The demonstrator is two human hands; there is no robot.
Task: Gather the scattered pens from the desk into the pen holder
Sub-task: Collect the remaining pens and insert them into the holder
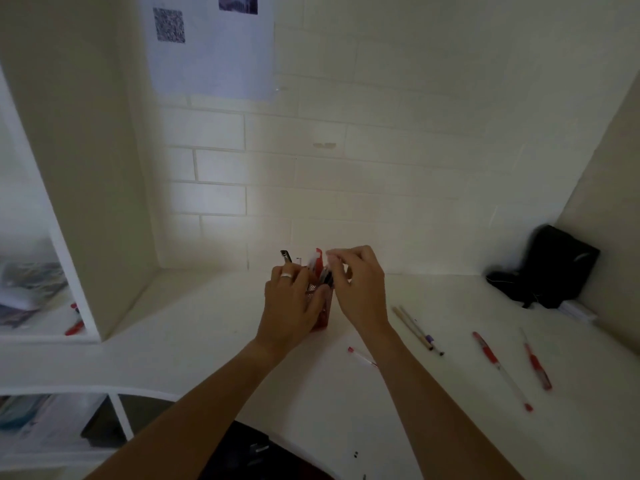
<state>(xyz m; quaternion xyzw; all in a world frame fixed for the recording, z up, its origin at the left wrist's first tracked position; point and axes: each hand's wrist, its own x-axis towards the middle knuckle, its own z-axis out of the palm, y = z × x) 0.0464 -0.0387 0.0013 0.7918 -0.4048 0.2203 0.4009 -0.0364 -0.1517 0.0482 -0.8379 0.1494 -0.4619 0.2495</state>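
A red mesh pen holder [323,311] stands in the middle of the white desk [207,327], with several pens sticking out of its top. My left hand [291,303], a ring on one finger, is wrapped around the holder's left side. My right hand [358,285] pinches the top of a pen [325,275] that stands in the holder's mouth. Loose on the desk to the right lie two wooden pencils [414,327], a thin white pen with a red cap [362,356], and two red pens [500,368] [536,365].
A black pouch [550,268] sits in the back right corner against the wall. A white shelf unit [86,237] rises on the left, with a red pen [74,327] and papers inside. The desk's front edge curves near my body.
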